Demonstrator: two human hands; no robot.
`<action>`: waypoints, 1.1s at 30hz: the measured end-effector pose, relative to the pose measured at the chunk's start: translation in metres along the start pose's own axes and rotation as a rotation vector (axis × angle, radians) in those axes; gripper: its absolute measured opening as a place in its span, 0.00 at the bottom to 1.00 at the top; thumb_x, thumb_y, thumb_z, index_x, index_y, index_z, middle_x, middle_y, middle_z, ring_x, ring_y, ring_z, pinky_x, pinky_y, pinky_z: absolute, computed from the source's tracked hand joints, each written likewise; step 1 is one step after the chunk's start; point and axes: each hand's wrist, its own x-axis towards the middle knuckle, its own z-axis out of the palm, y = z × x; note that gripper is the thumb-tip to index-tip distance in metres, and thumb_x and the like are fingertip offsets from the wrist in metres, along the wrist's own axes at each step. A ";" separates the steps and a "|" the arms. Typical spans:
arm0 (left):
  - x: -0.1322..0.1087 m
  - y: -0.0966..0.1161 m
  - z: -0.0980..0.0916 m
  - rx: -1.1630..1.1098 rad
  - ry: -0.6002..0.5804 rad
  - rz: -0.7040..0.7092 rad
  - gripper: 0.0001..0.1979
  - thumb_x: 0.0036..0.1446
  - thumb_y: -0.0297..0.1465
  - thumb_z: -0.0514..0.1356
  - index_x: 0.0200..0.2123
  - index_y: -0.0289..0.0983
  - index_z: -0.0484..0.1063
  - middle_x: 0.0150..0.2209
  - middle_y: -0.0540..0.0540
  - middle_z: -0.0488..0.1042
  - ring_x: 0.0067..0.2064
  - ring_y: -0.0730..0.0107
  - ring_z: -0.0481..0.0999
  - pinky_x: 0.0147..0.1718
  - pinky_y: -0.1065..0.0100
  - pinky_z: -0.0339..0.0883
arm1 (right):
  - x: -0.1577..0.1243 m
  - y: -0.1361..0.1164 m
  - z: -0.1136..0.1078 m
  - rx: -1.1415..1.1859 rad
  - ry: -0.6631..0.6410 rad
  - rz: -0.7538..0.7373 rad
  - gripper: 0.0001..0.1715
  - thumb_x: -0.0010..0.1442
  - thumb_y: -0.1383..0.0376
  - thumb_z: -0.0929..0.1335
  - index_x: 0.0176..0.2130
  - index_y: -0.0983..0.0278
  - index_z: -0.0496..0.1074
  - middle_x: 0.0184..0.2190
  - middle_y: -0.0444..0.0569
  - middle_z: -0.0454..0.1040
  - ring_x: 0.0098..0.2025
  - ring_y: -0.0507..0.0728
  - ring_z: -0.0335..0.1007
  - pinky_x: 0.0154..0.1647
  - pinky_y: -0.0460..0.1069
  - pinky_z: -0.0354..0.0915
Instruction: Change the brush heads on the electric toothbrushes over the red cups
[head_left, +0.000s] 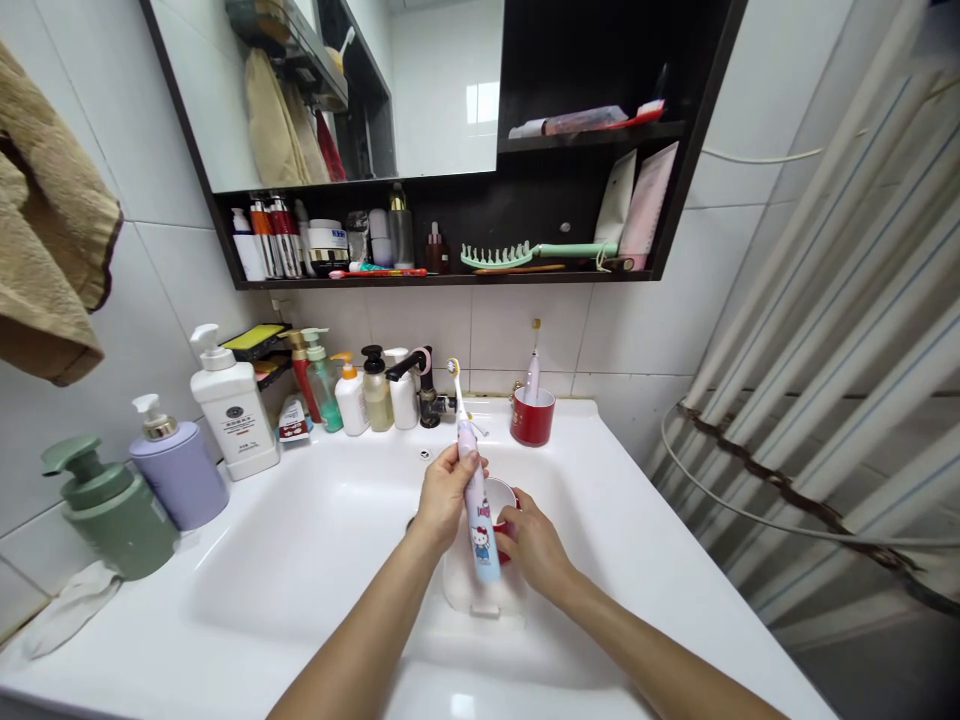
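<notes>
on my head-camera feed, the left hand (446,495) is clenched around the middle of an electric toothbrush (478,515), holding it nearly upright above the white sink basin (300,570), with the bristle head at the top. a cartoon cat print shows low on its handle. from my viewpoint, the brush head lines up just right of the black faucet (427,400). at lower centre, the right hand (536,548) grasps a small red cup (501,497) with a white inside, its rim showing just behind the toothbrush handle. below both hands, a white object (480,590) sits in the basin; i cannot tell what it is.

at the back of the sink, right of the faucet, a red mug (533,420) holds a second electric toothbrush (532,378). at left, a white pump bottle (232,410), a lilac pump bottle (178,478) and a green pump bottle (111,515) stand on the counter. a brown towel (45,220) hangs at upper left. at upper centre, a dark shelf (450,281) below a mirror (442,90) holds cosmetics and a mint-green hairbrush (499,256). a striped shower curtain (825,340) hangs at right.
</notes>
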 end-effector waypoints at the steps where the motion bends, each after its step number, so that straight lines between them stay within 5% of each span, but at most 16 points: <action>1: -0.002 -0.003 0.000 -0.017 -0.010 -0.028 0.14 0.37 0.35 0.57 0.29 0.35 0.64 0.22 0.52 0.65 0.23 0.79 0.63 0.24 0.75 0.56 | 0.000 0.002 -0.001 0.001 -0.010 0.005 0.04 0.43 0.66 0.62 0.21 0.64 0.66 0.38 0.50 0.60 0.35 0.55 0.61 0.32 0.49 0.57; 7: -0.013 -0.019 0.006 -0.017 -0.118 -0.147 0.12 0.39 0.35 0.56 0.29 0.34 0.63 0.20 0.53 0.63 0.20 0.81 0.60 0.20 0.76 0.53 | 0.006 0.002 -0.031 0.258 0.096 0.064 0.14 0.45 0.66 0.60 0.34 0.62 0.65 0.44 0.52 0.59 0.46 0.58 0.54 0.38 0.51 0.55; 10: -0.022 -0.027 0.012 0.027 -0.189 -0.209 0.13 0.38 0.35 0.56 0.30 0.35 0.64 0.18 0.53 0.62 0.18 0.82 0.57 0.18 0.76 0.50 | 0.009 -0.008 -0.051 0.654 0.106 0.128 0.16 0.49 0.61 0.57 0.38 0.64 0.62 0.35 0.51 0.66 0.35 0.54 0.62 0.32 0.49 0.58; 14: -0.033 -0.033 0.023 0.041 -0.230 -0.298 0.16 0.35 0.33 0.59 0.31 0.34 0.64 0.19 0.53 0.62 0.20 0.82 0.58 0.19 0.76 0.50 | 0.008 -0.019 -0.062 0.940 0.015 0.206 0.16 0.47 0.58 0.59 0.31 0.67 0.65 0.20 0.43 0.65 0.22 0.49 0.60 0.23 0.45 0.57; 19: -0.040 -0.040 0.028 -0.083 -0.269 -0.521 0.18 0.42 0.44 0.48 0.28 0.34 0.61 0.18 0.50 0.62 0.17 0.78 0.61 0.17 0.73 0.51 | 0.006 -0.020 -0.063 1.232 -0.027 0.303 0.14 0.46 0.57 0.60 0.27 0.66 0.63 0.19 0.42 0.63 0.15 0.45 0.55 0.12 0.42 0.50; 25: -0.039 -0.047 0.025 0.119 -0.230 -0.352 0.17 0.43 0.44 0.47 0.25 0.34 0.59 0.16 0.51 0.61 0.16 0.80 0.60 0.16 0.74 0.50 | 0.005 -0.020 -0.060 1.250 0.061 0.275 0.11 0.47 0.59 0.60 0.26 0.65 0.61 0.20 0.42 0.63 0.14 0.45 0.54 0.10 0.42 0.52; 30: -0.037 -0.047 0.025 -0.017 -0.300 -0.518 0.21 0.44 0.47 0.42 0.26 0.34 0.59 0.15 0.52 0.59 0.14 0.81 0.58 0.15 0.75 0.49 | 0.006 -0.019 -0.056 1.289 0.065 0.339 0.12 0.47 0.58 0.60 0.25 0.65 0.60 0.19 0.42 0.63 0.13 0.46 0.54 0.06 0.41 0.48; 33: -0.037 -0.048 0.026 0.097 -0.268 -0.408 0.20 0.43 0.46 0.44 0.25 0.33 0.58 0.15 0.52 0.60 0.14 0.80 0.59 0.15 0.74 0.49 | 0.005 -0.019 -0.056 1.281 0.104 0.355 0.11 0.47 0.58 0.61 0.25 0.65 0.60 0.19 0.42 0.63 0.15 0.46 0.55 0.08 0.41 0.50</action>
